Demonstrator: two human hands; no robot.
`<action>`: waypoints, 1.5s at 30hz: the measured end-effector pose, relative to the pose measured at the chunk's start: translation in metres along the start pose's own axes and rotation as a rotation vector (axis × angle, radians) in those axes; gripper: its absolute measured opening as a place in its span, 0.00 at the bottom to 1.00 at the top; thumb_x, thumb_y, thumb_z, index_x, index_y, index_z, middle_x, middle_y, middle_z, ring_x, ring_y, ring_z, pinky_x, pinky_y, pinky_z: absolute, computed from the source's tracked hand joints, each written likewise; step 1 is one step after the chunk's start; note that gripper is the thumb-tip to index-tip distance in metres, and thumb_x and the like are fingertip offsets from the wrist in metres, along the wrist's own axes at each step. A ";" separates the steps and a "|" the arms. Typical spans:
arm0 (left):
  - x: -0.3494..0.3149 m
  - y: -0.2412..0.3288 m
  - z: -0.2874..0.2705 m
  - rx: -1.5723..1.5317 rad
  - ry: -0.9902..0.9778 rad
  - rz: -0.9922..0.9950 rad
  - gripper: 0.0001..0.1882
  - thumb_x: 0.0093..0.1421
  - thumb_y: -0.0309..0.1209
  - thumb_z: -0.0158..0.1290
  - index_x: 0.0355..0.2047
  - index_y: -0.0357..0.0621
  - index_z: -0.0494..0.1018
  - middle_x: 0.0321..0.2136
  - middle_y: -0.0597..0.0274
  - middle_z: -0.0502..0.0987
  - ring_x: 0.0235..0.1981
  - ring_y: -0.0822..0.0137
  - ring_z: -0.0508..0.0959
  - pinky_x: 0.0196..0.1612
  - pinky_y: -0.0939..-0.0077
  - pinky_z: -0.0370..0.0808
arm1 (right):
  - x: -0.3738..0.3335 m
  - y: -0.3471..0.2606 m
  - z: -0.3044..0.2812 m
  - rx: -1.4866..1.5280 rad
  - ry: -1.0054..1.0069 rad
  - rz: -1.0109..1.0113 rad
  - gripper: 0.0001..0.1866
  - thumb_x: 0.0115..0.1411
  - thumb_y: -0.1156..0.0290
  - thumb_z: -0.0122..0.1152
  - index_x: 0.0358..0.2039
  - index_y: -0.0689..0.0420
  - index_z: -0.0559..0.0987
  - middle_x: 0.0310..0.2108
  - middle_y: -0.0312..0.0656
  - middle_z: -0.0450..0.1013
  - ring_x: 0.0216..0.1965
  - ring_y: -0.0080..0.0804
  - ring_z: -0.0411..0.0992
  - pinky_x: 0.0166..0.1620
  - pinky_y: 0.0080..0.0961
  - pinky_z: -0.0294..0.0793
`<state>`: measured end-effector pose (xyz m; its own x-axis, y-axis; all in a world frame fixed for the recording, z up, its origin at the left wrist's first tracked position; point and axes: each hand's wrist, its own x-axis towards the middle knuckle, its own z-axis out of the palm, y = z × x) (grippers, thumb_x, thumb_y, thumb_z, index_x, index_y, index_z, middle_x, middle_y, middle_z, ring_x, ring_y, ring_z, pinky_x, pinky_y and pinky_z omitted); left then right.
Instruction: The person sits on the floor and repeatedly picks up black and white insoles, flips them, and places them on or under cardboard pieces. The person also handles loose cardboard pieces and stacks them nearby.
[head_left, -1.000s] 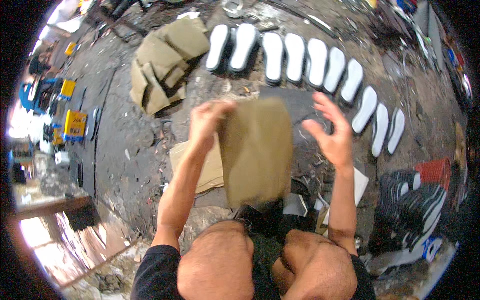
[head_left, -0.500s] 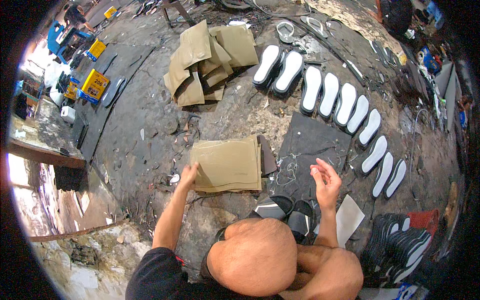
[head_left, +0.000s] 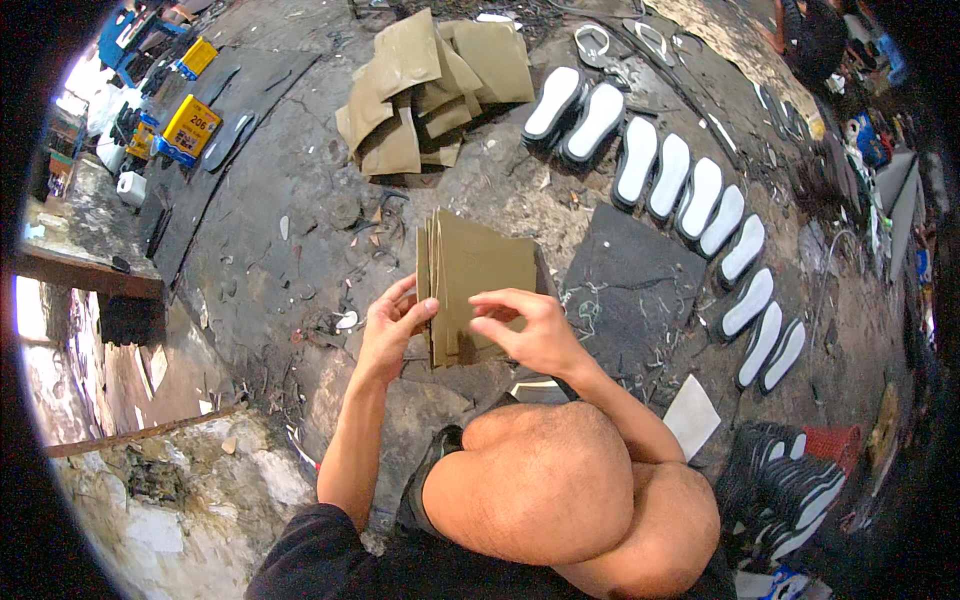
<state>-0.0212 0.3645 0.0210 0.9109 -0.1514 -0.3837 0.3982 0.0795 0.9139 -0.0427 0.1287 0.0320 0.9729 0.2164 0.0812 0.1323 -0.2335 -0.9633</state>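
Note:
Several olive-brown sheets [head_left: 490, 265] stand tilted up in a stack in front of my knees, their left edges slightly fanned. My left hand [head_left: 395, 325] grips the stack's left edge, thumb on the near side and fingers behind. Over the lower right part of the sheets hovers my right hand [head_left: 530, 325], its thumb and fingers curved and apart with nothing between them; whether a fingertip touches the top sheet I cannot tell. A dark flat sheet [head_left: 635, 280] with loose threads on it lies on the ground to the right.
A loose pile of similar brown sheets [head_left: 395, 75] lies farther off. White-topped soles [head_left: 670, 175] curve in a row along the right. Stacked dark soles [head_left: 800, 485] stand by a red mesh piece [head_left: 835, 448] at lower right. Yellow containers [head_left: 188, 130] stand far left; a pale sheet [head_left: 692, 418] lies nearby.
My left hand has lifted the sheets' left edge off the ground, tilting the stack up. My right hand has come left from beside the knee to the sheets. The view has shifted slightly.

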 end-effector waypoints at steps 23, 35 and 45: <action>-0.016 0.010 0.080 0.200 0.036 0.120 0.29 0.57 0.26 0.67 0.58 0.34 0.73 0.43 0.58 0.83 0.43 0.71 0.81 0.48 0.74 0.78 | -0.019 0.020 -0.025 0.315 -0.002 0.344 0.24 0.47 0.58 0.79 0.38 0.60 0.80 0.30 0.39 0.79 0.32 0.27 0.77 0.38 0.28 0.78; -0.018 0.022 0.091 0.378 0.043 0.144 0.29 0.56 0.22 0.66 0.59 0.33 0.73 0.43 0.59 0.84 0.42 0.73 0.81 0.46 0.77 0.78 | -0.031 0.012 -0.018 -0.294 0.267 0.249 0.14 0.52 0.70 0.65 0.39 0.55 0.73 0.24 0.52 0.77 0.29 0.58 0.78 0.35 0.51 0.76; -0.005 0.017 0.023 0.348 0.152 0.103 0.38 0.57 0.20 0.62 0.66 0.36 0.58 0.48 0.53 0.79 0.49 0.65 0.80 0.50 0.71 0.78 | -0.041 0.051 -0.048 0.000 0.081 0.375 0.26 0.54 0.40 0.70 0.36 0.52 0.85 0.31 0.46 0.82 0.35 0.42 0.82 0.39 0.34 0.79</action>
<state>-0.0221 0.3437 0.0413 0.9602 -0.0102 -0.2791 0.2673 -0.2566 0.9288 -0.0670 0.0621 -0.0086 0.9656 0.0403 -0.2568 -0.2356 -0.2823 -0.9300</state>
